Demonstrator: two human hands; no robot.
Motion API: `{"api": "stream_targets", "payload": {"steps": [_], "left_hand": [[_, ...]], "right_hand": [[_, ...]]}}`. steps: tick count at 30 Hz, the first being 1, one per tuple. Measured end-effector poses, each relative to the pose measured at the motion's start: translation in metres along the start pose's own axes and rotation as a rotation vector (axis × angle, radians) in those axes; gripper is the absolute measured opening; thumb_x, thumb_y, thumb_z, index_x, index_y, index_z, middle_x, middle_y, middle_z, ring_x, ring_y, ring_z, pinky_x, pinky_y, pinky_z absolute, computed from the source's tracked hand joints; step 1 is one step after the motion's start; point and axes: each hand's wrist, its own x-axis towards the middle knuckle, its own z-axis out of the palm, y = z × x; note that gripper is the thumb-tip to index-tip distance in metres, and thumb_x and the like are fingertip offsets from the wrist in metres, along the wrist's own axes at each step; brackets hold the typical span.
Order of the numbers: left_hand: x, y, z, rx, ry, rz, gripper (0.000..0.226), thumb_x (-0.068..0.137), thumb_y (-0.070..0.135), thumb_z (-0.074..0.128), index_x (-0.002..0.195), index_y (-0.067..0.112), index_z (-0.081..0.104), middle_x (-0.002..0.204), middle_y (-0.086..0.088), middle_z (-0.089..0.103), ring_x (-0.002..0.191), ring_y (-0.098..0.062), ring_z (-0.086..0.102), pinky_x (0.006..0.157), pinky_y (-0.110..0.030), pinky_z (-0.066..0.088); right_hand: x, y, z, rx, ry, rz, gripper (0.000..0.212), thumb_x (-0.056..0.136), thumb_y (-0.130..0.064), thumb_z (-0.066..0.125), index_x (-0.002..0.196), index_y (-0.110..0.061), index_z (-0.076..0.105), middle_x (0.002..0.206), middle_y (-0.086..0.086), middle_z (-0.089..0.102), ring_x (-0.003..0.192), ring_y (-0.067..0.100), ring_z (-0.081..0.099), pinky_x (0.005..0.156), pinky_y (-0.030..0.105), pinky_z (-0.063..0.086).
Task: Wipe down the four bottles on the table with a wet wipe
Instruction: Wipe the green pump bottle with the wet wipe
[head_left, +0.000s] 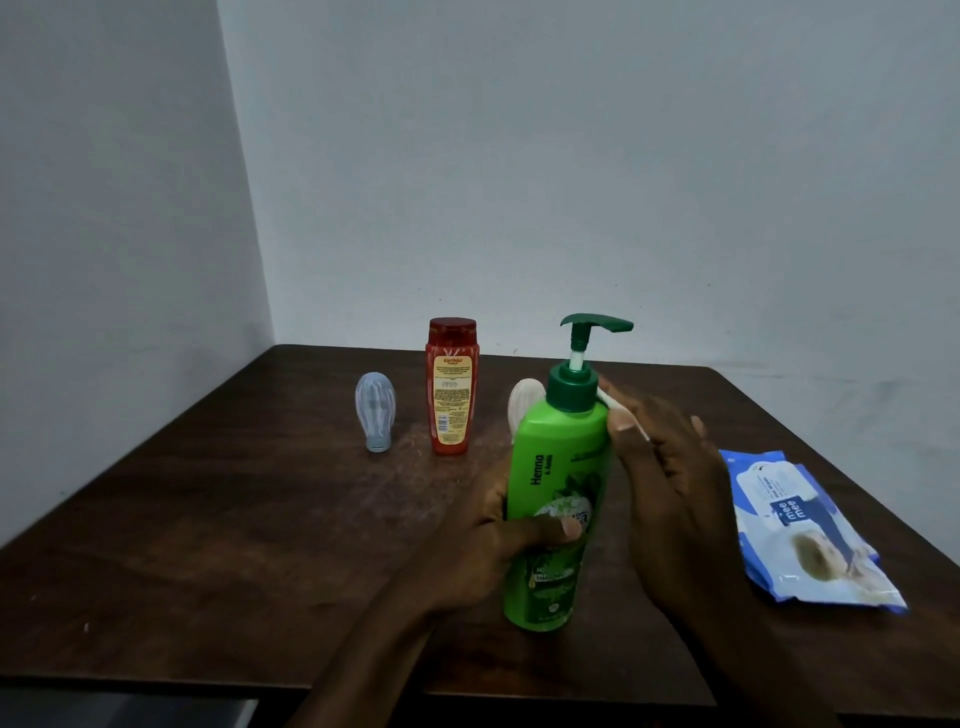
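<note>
Green bottle (558, 499): a tall pump bottle near the front middle of the table, leaning a little to the right, with the word "Henna" readable up its side and a dark green pump head pointing right
Left hand (498, 540): wrapped around the lower half of the green bottle from the left, thumb pressed across the printed front, gripping it firmly
Right hand (670, 493): raised against the bottle's right shoulder, fingers curled and closed on a wet wipe
Wet wipe (621, 413): only a thin white strip shows, pinched between the right thumb and fingers and touching the bottle just below its dark green collar
Table (234, 545): dark brown wood, set into the corner of two pale walls, its surface scuffed lighter around the middle
Wipes pack (800, 530): a blue and white soft pack lying flat near the right edge of the table, to the right of the right hand, with "mee mee" printed on it
White bottle (523, 402): small and rounded, mostly hidden behind the green bottle's shoulder
Red bottle (451, 387): upright farther back, left of the green bottle, its yellow back label facing the camera
Clear bottle (375, 410): small, pale blue and bulb-shaped, standing on its narrow end to the left of the red bottle, well apart from the hands
</note>
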Motion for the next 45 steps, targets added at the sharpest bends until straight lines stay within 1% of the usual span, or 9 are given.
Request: {"api": "stream_targets", "payload": {"steps": [3,6,10,18,23,27,33,40,45], "left_hand": [[0.000,0.000,-0.001,0.007,-0.002,-0.010,0.038,0.081,0.003,0.068,0.116,0.020,0.066,0.108,-0.001,0.076,0.100,-0.018,0.072,0.081,-0.028,0.058],[-0.001,0.001,0.000,0.009,-0.017,-0.013,0.037,0.082,0.002,0.067,0.116,0.015,0.066,0.109,-0.004,0.076,0.100,-0.020,0.072,0.083,-0.030,0.058],[-0.002,0.001,0.000,0.003,-0.016,-0.036,0.037,0.081,0.001,0.067,0.116,0.015,0.067,0.108,-0.003,0.076,0.099,-0.019,0.072,0.083,-0.029,0.058],[-0.001,0.001,0.002,0.009,0.004,-0.037,0.036,0.083,0.005,0.068,0.113,0.023,0.071,0.110,-0.003,0.076,0.101,-0.020,0.072,0.083,-0.030,0.058],[0.002,-0.003,0.003,-0.017,0.003,-0.030,0.039,0.080,0.008,0.072,0.118,0.017,0.066,0.109,-0.004,0.076,0.099,-0.019,0.072,0.082,-0.029,0.058],[0.001,-0.004,0.003,-0.047,0.017,-0.031,0.037,0.077,0.017,0.075,0.112,0.028,0.073,0.111,-0.004,0.076,0.101,-0.020,0.072,0.083,-0.030,0.058],[0.001,-0.002,0.004,-0.056,0.014,-0.028,0.036,0.077,0.016,0.074,0.108,0.034,0.074,0.107,-0.001,0.077,0.097,-0.017,0.073,0.080,-0.027,0.057],[-0.002,0.004,0.007,-0.068,-0.007,-0.023,0.042,0.081,0.007,0.069,0.105,0.040,0.075,0.105,0.003,0.077,0.097,-0.015,0.074,0.079,-0.026,0.058],[-0.003,0.005,0.005,-0.054,-0.003,-0.027,0.035,0.072,0.024,0.074,0.102,0.041,0.075,0.103,0.005,0.078,0.095,-0.013,0.074,0.076,-0.022,0.057]], "right_hand": [[0.011,-0.002,-0.005,0.124,-0.090,0.000,0.033,0.102,-0.038,0.040,0.113,-0.039,0.071,0.115,-0.023,0.070,0.115,-0.003,0.061,0.116,0.040,0.031],[0.024,-0.006,-0.005,0.491,-0.219,0.085,0.035,0.103,-0.025,0.047,0.099,-0.040,0.078,0.100,-0.017,0.077,0.096,-0.004,0.070,0.083,0.014,0.052],[0.046,-0.009,-0.003,0.734,-0.283,0.302,0.022,0.083,-0.036,0.066,0.089,-0.021,0.082,0.099,0.001,0.079,0.095,0.012,0.073,0.082,0.026,0.055],[0.066,-0.022,0.000,0.934,-0.727,0.427,0.050,0.089,-0.043,0.038,0.080,-0.007,0.073,0.073,0.011,0.066,0.075,0.026,0.062,0.072,0.033,0.056],[0.053,-0.022,-0.002,1.050,-0.598,0.448,0.044,0.090,-0.037,0.045,0.094,-0.004,0.074,0.082,0.009,0.069,0.075,0.020,0.069,0.070,0.029,0.058],[0.028,-0.010,0.001,0.780,-0.210,0.394,0.034,0.094,-0.031,0.054,0.113,-0.012,0.074,0.115,0.007,0.074,0.111,0.023,0.068,0.094,0.039,0.054],[-0.011,-0.015,0.007,0.369,0.069,-0.055,0.036,0.100,-0.020,0.050,0.131,-0.032,0.063,0.127,-0.023,0.066,0.119,-0.002,0.061,0.091,0.012,0.050],[0.005,-0.020,0.009,0.039,0.350,-0.445,0.022,0.085,-0.001,0.077,0.107,-0.003,0.075,0.105,0.010,0.069,0.104,0.011,0.066,0.093,0.025,0.051],[0.013,-0.023,0.017,-0.127,0.348,-0.479,0.023,0.084,-0.020,0.082,0.106,-0.014,0.077,0.103,-0.003,0.058,0.098,0.023,0.061,0.081,0.046,0.051]]}}
